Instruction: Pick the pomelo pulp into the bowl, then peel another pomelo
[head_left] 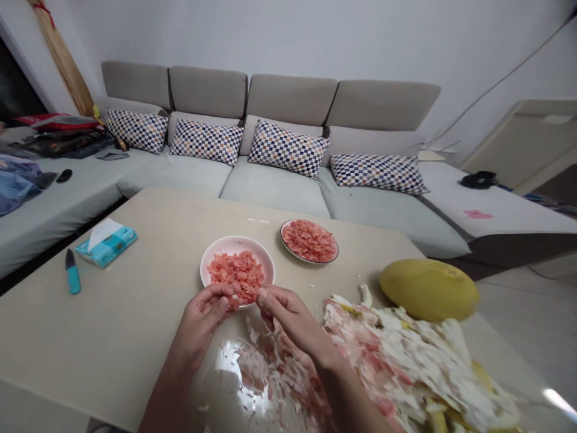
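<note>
My left hand (201,325) is at the near side of a white bowl (232,242), its thumb and fingers closed on a small pink piece of pomelo flesh (233,302). Just right of it, my right hand (293,316) has its fingertips pinched together by the bowl's rim; whatever they hold is too small to make out. Loose pomelo pulp (238,270) partly fills the bowl. Behind it to the right, a dark-rimmed plate (311,261) bears a heap of similar pulp (310,239). Torn membrane scraps (274,361) lie under my right forearm.
A whole yellow pomelo (428,290) and a large pile of white peel (433,355) occupy the table's right side. On the left are a tissue pack (108,245) and a teal-handled knife (73,279). A sofa (279,186) with patterned cushions stands beyond the table.
</note>
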{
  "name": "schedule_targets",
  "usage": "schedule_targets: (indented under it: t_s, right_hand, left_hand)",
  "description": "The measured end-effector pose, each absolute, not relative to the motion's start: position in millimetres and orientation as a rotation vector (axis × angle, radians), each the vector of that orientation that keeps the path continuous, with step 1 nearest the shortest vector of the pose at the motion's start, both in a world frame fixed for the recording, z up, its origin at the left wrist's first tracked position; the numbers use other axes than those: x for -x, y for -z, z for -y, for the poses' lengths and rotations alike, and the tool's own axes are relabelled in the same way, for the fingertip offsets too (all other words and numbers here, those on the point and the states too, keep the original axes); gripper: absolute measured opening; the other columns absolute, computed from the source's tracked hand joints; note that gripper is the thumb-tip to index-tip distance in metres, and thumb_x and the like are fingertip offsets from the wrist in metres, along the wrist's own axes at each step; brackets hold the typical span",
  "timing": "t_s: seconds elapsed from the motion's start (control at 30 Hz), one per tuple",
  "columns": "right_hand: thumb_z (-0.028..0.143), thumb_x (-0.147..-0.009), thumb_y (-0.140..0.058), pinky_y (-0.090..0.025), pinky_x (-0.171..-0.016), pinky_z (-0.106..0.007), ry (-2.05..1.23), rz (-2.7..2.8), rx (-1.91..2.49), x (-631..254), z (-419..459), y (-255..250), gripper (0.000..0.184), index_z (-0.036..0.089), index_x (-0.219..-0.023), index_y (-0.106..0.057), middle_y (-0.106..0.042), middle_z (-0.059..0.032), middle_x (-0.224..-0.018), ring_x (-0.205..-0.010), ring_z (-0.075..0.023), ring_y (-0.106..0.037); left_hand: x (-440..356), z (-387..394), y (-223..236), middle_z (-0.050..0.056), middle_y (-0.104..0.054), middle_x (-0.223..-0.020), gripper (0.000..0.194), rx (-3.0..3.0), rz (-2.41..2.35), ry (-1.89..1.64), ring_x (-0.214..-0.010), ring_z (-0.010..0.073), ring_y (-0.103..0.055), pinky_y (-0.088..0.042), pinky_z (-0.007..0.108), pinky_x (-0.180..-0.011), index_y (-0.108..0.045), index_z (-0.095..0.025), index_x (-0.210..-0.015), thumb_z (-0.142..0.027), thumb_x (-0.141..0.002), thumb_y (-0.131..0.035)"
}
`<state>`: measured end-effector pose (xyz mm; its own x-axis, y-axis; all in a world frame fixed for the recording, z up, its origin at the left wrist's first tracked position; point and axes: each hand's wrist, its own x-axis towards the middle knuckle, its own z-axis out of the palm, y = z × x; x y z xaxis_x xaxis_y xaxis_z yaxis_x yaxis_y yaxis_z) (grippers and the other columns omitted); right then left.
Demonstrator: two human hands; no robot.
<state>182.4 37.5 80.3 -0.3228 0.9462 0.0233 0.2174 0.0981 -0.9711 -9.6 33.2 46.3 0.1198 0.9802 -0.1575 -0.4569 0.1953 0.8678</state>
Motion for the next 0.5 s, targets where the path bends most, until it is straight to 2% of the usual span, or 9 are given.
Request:
schedule_targets:
  t_s: [0.03, 0.1, 0.13, 0.17, 0.23, 0.3, 0.37, 0.43, 0.5]
  right_hand:
    - [0.046, -0.094, -0.053, -0.043, -0.063, -0.025, -1.248, 1.748, 1.166, -184, -35, -83, 0.040, 0.019, -0.064, -0.054, -0.053, 0.0008, -0.067, -0.064, -0.0130, -0.053]
    - [0.033, -0.087, -0.066, -0.046, -0.070, -0.026, -1.230, 1.934, 1.133, -185, -29, -88, 0.013, 0.020, -0.081, -0.067, -0.063, -0.0019, -0.088, -0.074, -0.0140, -0.058]
    - [0.026, -0.083, -0.070, -0.048, -0.073, -0.026, -1.235, 2.000, 1.119, -185, -27, -89, 0.012, 0.023, -0.094, -0.069, -0.065, -0.0029, -0.099, -0.077, -0.0145, -0.060]
    - [0.021, -0.081, -0.070, -0.049, -0.074, -0.027, -1.232, 2.036, 1.125, -184, -25, -89, 0.021, 0.025, -0.102, -0.069, -0.065, -0.0035, -0.106, -0.079, -0.0148, -0.062]
    - [0.017, -0.082, -0.068, -0.048, -0.071, -0.026, -1.169, 2.037, 1.196, -181, -23, -87, 0.019, 0.025, -0.098, -0.072, -0.068, -0.0025, -0.099, -0.076, -0.0149, -0.062]
    - [0.020, -0.083, -0.068, -0.044, -0.060, -0.024, -1.106, 1.989, 1.298, -178, -22, -85, 0.004, 0.022, -0.081, -0.072, -0.066, 0.0006, -0.073, -0.065, -0.0137, -0.058]
    - [0.027, -0.083, -0.070, -0.038, -0.051, -0.022, -1.053, 1.968, 1.365, -176, -22, -83, 0.011, 0.021, -0.075, -0.072, -0.056, 0.0038, -0.056, -0.053, -0.0113, -0.050]
    - [0.029, -0.086, -0.068, -0.041, -0.052, -0.023, -0.926, 1.968, 1.347, -176, -22, -83, 0.009, 0.022, -0.089, -0.074, -0.059, 0.0034, -0.060, -0.053, -0.0114, -0.051]
    - [0.025, -0.089, -0.064, -0.050, -0.064, -0.026, -0.719, 1.988, 1.253, -177, -23, -81, 0.024, 0.025, -0.113, -0.069, -0.069, -0.0024, -0.086, -0.072, -0.0156, -0.061]
  left_hand:
    - [9, -34, -46, 0.011, -0.070, -0.115, 0.035, -0.714, -0.889, -1.216, -0.097, 0.0203, -0.067, -0.054, 0.031, -0.089, -0.071, -0.015, -0.092, -0.042, -0.072, -0.081]
    - [9, -35, -46, 0.012, -0.070, -0.116, 0.040, -0.658, -0.893, -1.219, -0.096, 0.0207, -0.068, -0.055, 0.032, -0.090, -0.072, -0.014, -0.096, -0.046, -0.074, -0.078]
    - [9, -36, -45, 0.013, -0.070, -0.116, 0.041, -0.641, -0.886, -1.221, -0.097, 0.0209, -0.068, -0.055, 0.032, -0.091, -0.072, -0.013, -0.098, -0.047, -0.076, -0.076]
    - [9, -36, -45, 0.013, -0.070, -0.116, 0.041, -0.626, -0.872, -1.223, -0.099, 0.0211, -0.068, -0.054, 0.032, -0.093, -0.073, -0.013, -0.099, -0.048, -0.078, -0.075]
    - [9, -37, -44, 0.012, -0.070, -0.118, 0.040, -0.593, -0.842, -1.224, -0.103, 0.0213, -0.067, -0.053, 0.032, -0.096, -0.073, -0.013, -0.102, -0.047, -0.081, -0.072]
    - [10, -37, -43, 0.013, -0.070, -0.120, 0.038, -0.561, -0.817, -1.221, -0.107, 0.0218, -0.066, -0.053, 0.031, -0.097, -0.073, -0.012, -0.104, -0.044, -0.083, -0.071]
    - [10, -37, -43, 0.014, -0.069, -0.122, 0.038, -0.546, -0.793, -1.210, -0.110, 0.0226, -0.065, -0.052, 0.031, -0.098, -0.073, -0.011, -0.107, -0.043, -0.085, -0.068]
    - [10, -36, -44, 0.015, -0.068, -0.124, 0.040, -0.555, -0.771, -1.191, -0.114, 0.0237, -0.063, -0.051, 0.031, -0.099, -0.072, -0.010, -0.110, -0.043, -0.088, -0.064]
    - [9, -35, -45, 0.016, -0.065, -0.128, 0.042, -0.585, -0.755, -1.168, -0.119, 0.0259, -0.060, -0.050, 0.033, -0.101, -0.072, -0.010, -0.112, -0.044, -0.090, -0.062]
